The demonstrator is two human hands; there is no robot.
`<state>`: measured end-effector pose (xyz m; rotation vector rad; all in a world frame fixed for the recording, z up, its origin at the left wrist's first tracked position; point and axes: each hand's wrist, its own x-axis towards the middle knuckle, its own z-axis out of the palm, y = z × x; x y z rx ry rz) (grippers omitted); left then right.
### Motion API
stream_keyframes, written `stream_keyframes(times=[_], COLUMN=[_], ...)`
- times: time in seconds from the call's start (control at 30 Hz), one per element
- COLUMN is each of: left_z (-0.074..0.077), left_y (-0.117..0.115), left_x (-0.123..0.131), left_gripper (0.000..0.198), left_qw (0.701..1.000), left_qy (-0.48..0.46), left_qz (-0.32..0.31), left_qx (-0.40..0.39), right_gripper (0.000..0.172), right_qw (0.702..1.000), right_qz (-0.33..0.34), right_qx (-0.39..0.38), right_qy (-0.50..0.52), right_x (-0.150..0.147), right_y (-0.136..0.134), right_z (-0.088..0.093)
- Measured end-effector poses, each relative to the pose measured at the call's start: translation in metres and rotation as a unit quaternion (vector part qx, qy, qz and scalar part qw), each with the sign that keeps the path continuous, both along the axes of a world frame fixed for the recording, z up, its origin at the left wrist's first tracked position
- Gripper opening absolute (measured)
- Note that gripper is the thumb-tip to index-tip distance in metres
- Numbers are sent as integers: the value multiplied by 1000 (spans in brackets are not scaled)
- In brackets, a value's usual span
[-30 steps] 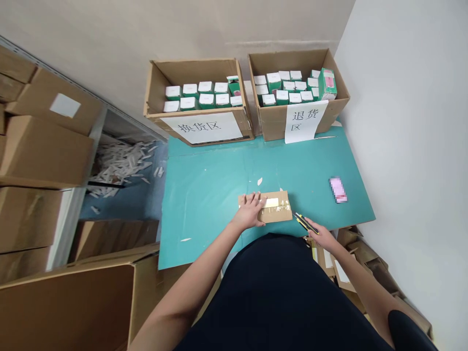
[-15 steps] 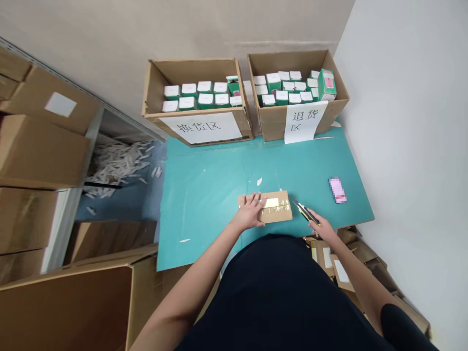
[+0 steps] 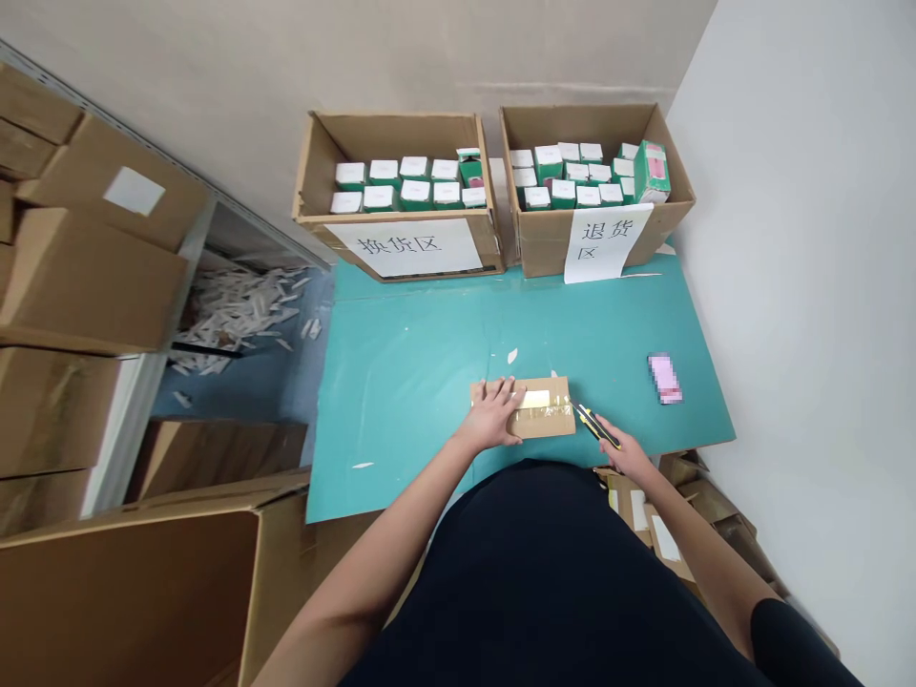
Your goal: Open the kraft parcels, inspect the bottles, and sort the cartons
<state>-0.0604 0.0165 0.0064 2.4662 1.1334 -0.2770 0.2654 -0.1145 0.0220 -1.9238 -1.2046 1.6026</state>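
Observation:
A small taped cardboard box [image 3: 544, 423] with a pale label lies flat on the teal tabletop [image 3: 401, 382], close to my body. Across its left end is my left hand [image 3: 492, 416], fingers spread toward the far edge and thumb by the near edge, holding it in place. My right hand [image 3: 624, 452] is wrapped round a black and yellow utility knife [image 3: 598, 427]. The blade points left and its tip is at the box's right end; whether it touches the tape I cannot tell.
Two open cartons, one on the left [image 3: 401, 248] and one on the right [image 3: 544, 243], stand at the back with green-and-white boxes inside. A pixelated pink phone-like object [image 3: 665, 379] lies to the right. Stacked cartons [image 3: 93, 277] and a big open carton [image 3: 279, 572] are at left.
The utility knife in my right hand has come left to the box's right end. My left hand stays on the box. The view has shifted slightly.

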Motion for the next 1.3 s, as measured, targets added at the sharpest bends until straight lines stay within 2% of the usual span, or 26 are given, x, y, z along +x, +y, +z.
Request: stream_keyframes(times=[0.2,0.3,0.37,0.43,0.5,0.57,0.67,0.73,0.87,0.93,1.03,1.2,1.3], left_z=[-1,-1,-1,-2,-2,-2,1,4,8,10,12,14,16], left_y=[0,2,4,6,8,9,9,10,14,18,17,-9,-15], left_x=[0,1,0,0,0,0,3,5,7,5,2,4,5], left_gripper=[118,117,116,115,114,114,111,107,92,82,65,56,48], left_qw=[1000,1000,1000,1000,1000,1000,998,997,990,983,971,949,941], left_qy=[1,0,1,2,0,-5,-16,-19,-14,-22,-54,-97,-96], left_qz=[5,5,3,0,4,17,51,75,140,183,235,292,315], left_qx=[5,7,8,11,14,18,27,31,17,8,-7,-66,-76], right_gripper=[66,65,68,75,83,82,64,57,54,52,45,38,35], right_qw=[1000,1000,999,991,971,944,902,880,864,869,893,939,942], right_qz=[16,0,-46,-127,-221,-298,-374,-399,-403,-389,-344,-227,-195], right_qx=[6,2,9,26,41,41,38,52,98,119,151,167,149], right_qy=[-9,3,21,46,83,134,213,253,286,282,248,198,228], right_x=[8,8,6,-1,-11,-25,-50,-64,-83,-87,-93,-99,-99], right_y=[-13,-24,-32,-36,-36,-29,-9,8,46,66,102,175,203], right_z=[1,2,2,0,-4,-11,-23,-30,-36,-38,-40,-32,-21])
